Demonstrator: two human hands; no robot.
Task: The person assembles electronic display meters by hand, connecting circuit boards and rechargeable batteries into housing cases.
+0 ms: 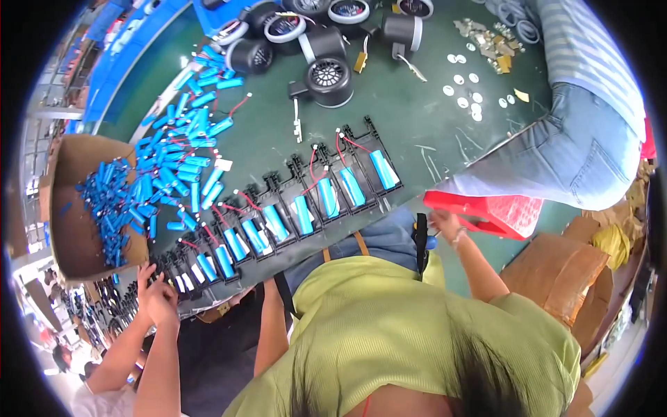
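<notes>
Yellow-green shirt [417,313] nearest. Right hand [445,227] beside red stool [517,212], grip unclear; left hand hidden, grip unseen. Blue battery packs [304,214] lie in black frames [297,165] along table [389,90] edge. Likely between placements; next move probably calls for reaching to row.

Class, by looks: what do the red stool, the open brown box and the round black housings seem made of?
Red stool: probably moulded plastic, semi-glossy, from even colour and pale highlights.
Open brown box: likely cardboard, matt, with plain thin walls.
Round black housings: apparently plastic, low sheen, with slotted grilles; painted metal possible.
</notes>
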